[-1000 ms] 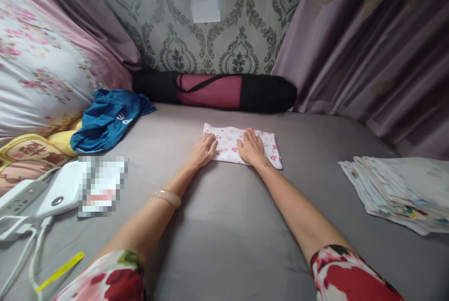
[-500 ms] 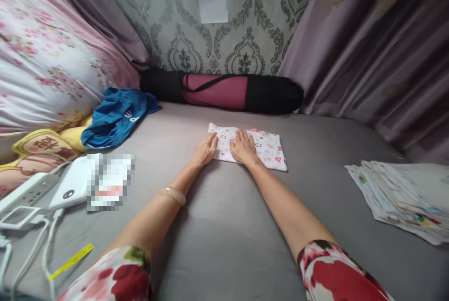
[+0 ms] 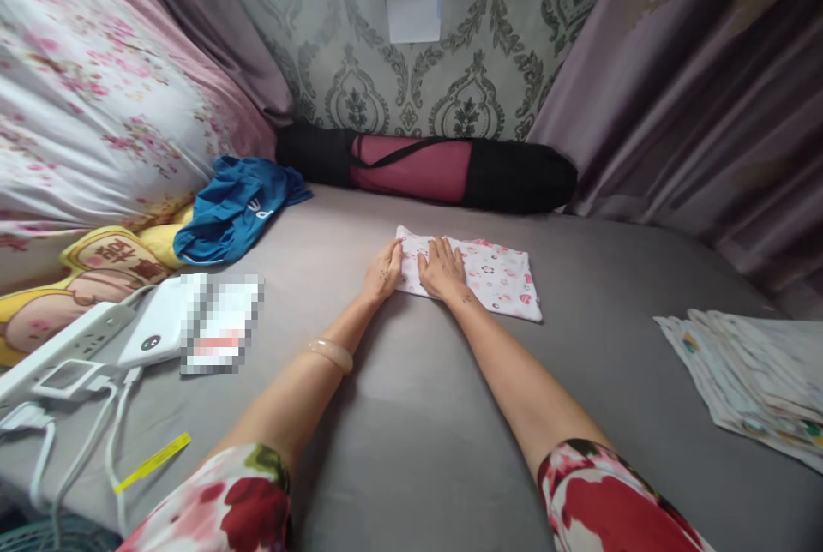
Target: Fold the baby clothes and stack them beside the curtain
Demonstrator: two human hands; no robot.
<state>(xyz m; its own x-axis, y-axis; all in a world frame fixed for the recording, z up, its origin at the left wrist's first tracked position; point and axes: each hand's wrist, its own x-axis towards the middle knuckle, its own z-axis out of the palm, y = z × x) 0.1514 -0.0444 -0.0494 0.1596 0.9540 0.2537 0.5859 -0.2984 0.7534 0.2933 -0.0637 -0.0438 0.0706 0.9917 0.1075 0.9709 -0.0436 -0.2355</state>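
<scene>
Both arms stretched fwd. Left hand point(image 3: 384, 271) and right hand point(image 3: 441, 269) flat, palms down, fingers spread, pressing left end of folded printed cloth point(image 3: 489, 276), mid-far on grey bed sheet point(image 3: 411, 415). Damask wallpaper point(image 3: 450, 63) behind; purple curtain point(image 3: 694, 89) right.

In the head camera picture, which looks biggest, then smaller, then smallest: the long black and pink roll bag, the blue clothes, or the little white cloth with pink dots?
1. Roll bag, clearly the largest.
2. Blue clothes and white cloth look about alike, so no ranking between them. Both hands cover part of the cloth.
</scene>
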